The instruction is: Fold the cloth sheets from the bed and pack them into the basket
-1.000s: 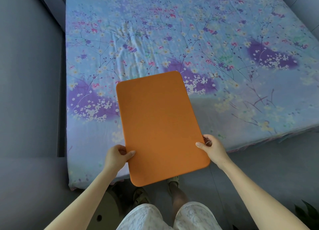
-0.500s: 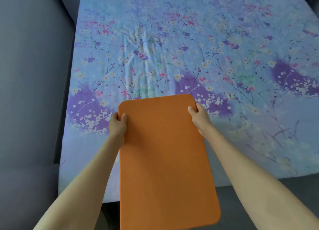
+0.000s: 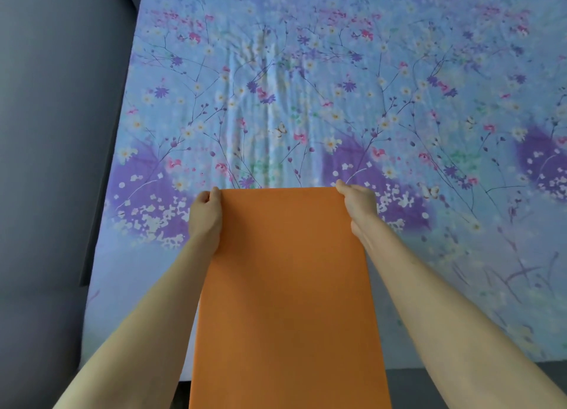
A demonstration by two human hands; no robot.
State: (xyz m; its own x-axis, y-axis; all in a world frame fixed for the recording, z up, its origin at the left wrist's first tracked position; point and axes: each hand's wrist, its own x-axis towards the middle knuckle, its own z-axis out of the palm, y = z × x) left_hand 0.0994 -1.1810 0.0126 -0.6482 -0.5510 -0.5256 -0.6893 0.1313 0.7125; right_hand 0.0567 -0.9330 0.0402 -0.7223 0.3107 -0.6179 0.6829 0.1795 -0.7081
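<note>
**Friend:** What are your hands doing right now?

**Me:** My left hand [image 3: 205, 216] and my right hand [image 3: 357, 203] each pinch a top corner of the orange cloth [image 3: 288, 285]. A second ago I held it down by its sides. Then I slid my hands up to the far corners, and I came closer to the bed.

**Friend:** Where is the cloth?

**Me:** It hangs from my fingers, in front of me, over the near edge of the bed [image 3: 306, 86]. I think I am getting ready to lay it flat or fold it. No fold is made yet.

**Friend:** Any words to read?

**Me:** No. The bed sheet only has flowers and butterflies. I can't see the basket.
</note>
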